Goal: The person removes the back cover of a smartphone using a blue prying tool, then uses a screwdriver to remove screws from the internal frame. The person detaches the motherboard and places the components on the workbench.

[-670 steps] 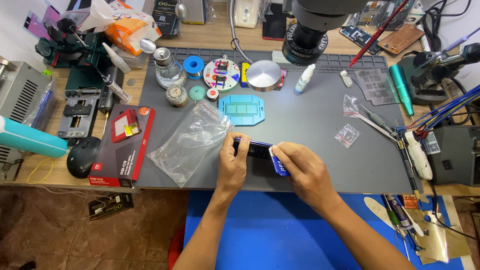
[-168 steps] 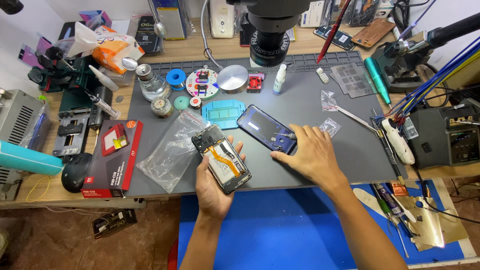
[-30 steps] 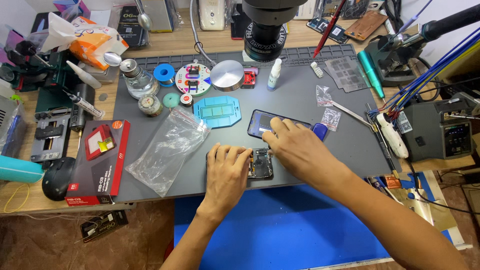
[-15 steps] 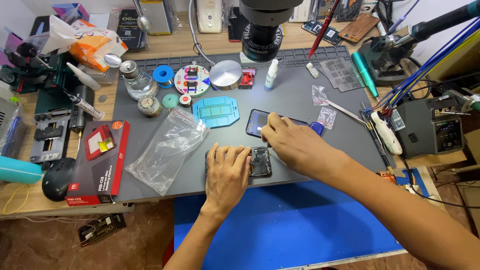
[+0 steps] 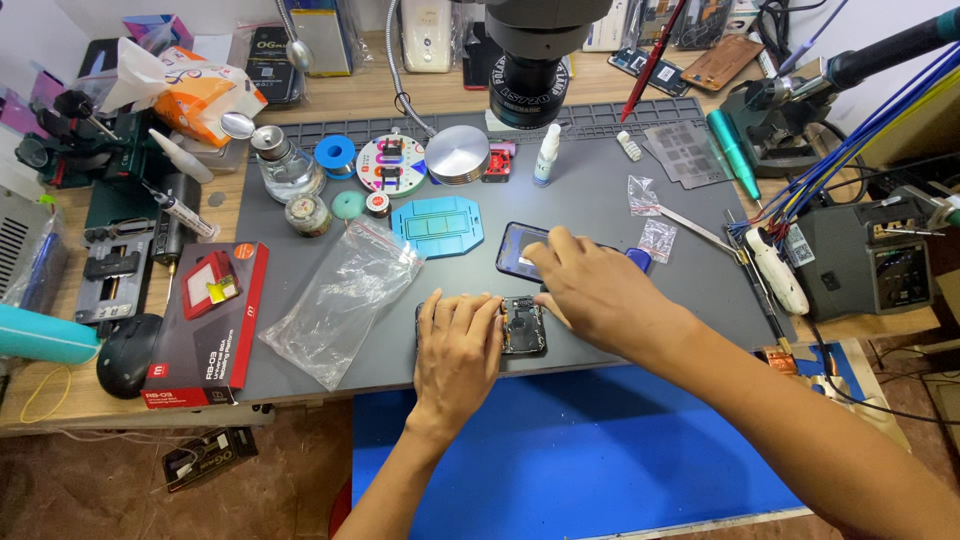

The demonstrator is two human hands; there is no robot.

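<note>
1. Black and full of small parts, the opened phone body [image 5: 522,324] lies flat near the front edge of the grey work mat [image 5: 600,200], partly hidden under both hands.
2. Pressing down on its left part, the left hand [image 5: 458,345] lies flat with fingers spread; it grasps nothing.
3. From the right, the right hand [image 5: 590,290] reaches in, its fingertips at the body's upper right corner. Whether they pinch anything there, I cannot tell.
4. Just behind the right hand lies a dark blue phone screen panel [image 5: 520,248], touched or overlapped by the knuckles.
5. Beyond that panel sits a turquoise moulded tray [image 5: 437,224], and to the left of the hands lies a clear plastic bag [image 5: 345,298].
6. Further left rests a red and black box [image 5: 208,320], overhanging the mat's left edge.
7. At the back of the mat, a microscope head [image 5: 528,60] hangs over a round metal disc [image 5: 457,155].
</note>
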